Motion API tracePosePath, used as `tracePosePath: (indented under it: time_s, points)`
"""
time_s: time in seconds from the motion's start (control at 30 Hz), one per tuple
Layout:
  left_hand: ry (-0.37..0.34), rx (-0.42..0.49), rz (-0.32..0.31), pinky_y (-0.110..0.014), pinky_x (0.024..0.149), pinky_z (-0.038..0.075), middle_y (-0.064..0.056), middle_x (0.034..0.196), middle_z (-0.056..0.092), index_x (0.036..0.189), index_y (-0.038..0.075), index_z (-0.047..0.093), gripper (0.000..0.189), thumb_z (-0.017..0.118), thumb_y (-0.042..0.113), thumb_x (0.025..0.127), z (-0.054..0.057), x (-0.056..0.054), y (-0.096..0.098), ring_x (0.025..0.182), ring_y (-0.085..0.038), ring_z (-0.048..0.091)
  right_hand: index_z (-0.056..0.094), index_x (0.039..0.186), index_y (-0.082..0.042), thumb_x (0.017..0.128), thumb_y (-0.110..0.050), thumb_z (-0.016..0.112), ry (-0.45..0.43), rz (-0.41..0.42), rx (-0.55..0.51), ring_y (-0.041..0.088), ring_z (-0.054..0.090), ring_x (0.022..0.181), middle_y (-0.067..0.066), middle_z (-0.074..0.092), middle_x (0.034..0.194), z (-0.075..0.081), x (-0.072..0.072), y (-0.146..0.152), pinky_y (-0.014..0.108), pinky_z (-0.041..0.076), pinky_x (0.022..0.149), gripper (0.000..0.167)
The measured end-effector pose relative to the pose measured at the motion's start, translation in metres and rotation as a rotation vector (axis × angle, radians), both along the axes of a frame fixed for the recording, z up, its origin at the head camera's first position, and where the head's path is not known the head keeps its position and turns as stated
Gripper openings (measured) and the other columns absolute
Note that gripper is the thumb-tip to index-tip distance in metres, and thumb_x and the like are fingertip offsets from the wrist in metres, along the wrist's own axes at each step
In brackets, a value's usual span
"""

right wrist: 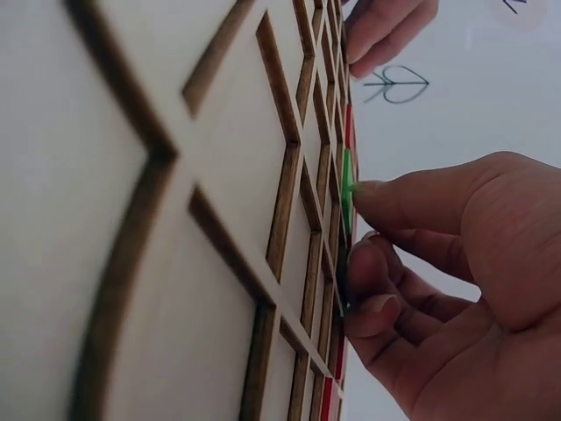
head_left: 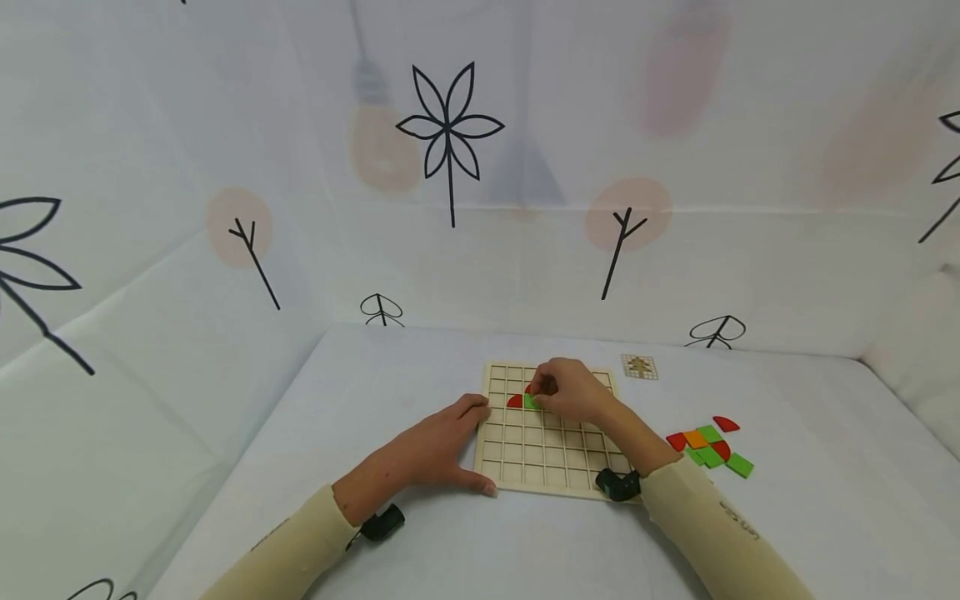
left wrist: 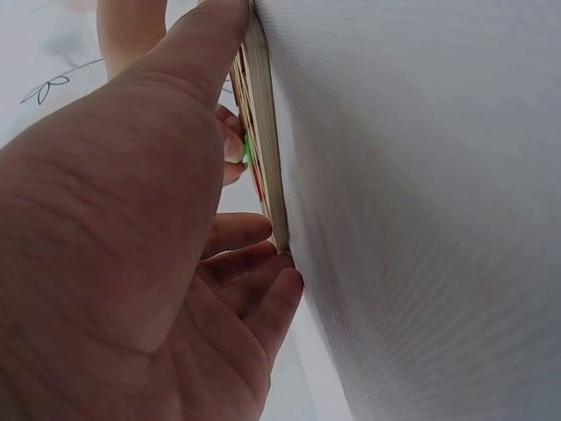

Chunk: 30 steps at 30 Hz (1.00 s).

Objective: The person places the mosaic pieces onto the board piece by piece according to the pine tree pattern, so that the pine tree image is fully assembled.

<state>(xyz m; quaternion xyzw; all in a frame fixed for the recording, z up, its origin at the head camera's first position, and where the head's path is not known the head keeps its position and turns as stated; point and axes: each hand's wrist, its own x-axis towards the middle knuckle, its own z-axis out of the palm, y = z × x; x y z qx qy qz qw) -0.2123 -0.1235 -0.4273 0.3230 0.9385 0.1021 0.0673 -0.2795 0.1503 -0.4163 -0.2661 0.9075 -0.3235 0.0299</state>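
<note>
Green is the colour of the small piece that is reached by the right hand; its fingers are bent in close, with hardly any gap at the tips, and the piece seems to be lightly pinched; whether it is lifted or laid flat cannot be told. It is found high and left of the middle on the pale grid board; no long side is shown by it, as it looks square; a red piece is set just beside it at nine o'clock, and a half-hidden red bit is seen at twelve. The board's left edge is touched by the left hand, at eight o'clock from the green; its fingers are spread wide and not closed round anything. On the table, the loose pieces are spread between three and four o'clock from the right fingers; that hand is the nearer one to them.
</note>
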Motion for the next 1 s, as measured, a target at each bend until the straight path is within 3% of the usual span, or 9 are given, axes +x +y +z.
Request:
tracePosePath:
  time_s: [0.2, 1.0]
  points:
    - [-0.013, 0.008, 0.006, -0.036, 0.124, 0.038, -0.002, 0.171, 0.028, 0.166, 0.011, 0.033, 0.122, 0.074, 0.083, 0.076, 0.001, 0.001, 0.0, 0.155, -0.019, 0.037, 0.073, 0.093, -0.009, 0.097, -0.004, 0.075, 0.006, -0.014, 0.018, 0.013, 0.061, 0.08, 0.0, 0.068, 0.092, 0.003, 0.003, 0.002, 0.035, 0.055, 0.076, 0.006]
    - [0.006, -0.012, 0.008, -0.035, 0.123, 0.039, -0.002, 0.171, 0.028, 0.166, 0.011, 0.032, 0.123, 0.071, 0.086, 0.076, -0.002, 0.0, -0.001, 0.155, -0.019, 0.037, 0.072, 0.093, -0.011, 0.096, -0.006, 0.075, 0.052, -0.041, 0.033, 0.015, 0.056, 0.073, -0.002, 0.064, 0.087, 0.017, 0.028, 0.044, 0.03, 0.049, 0.064, 0.007]
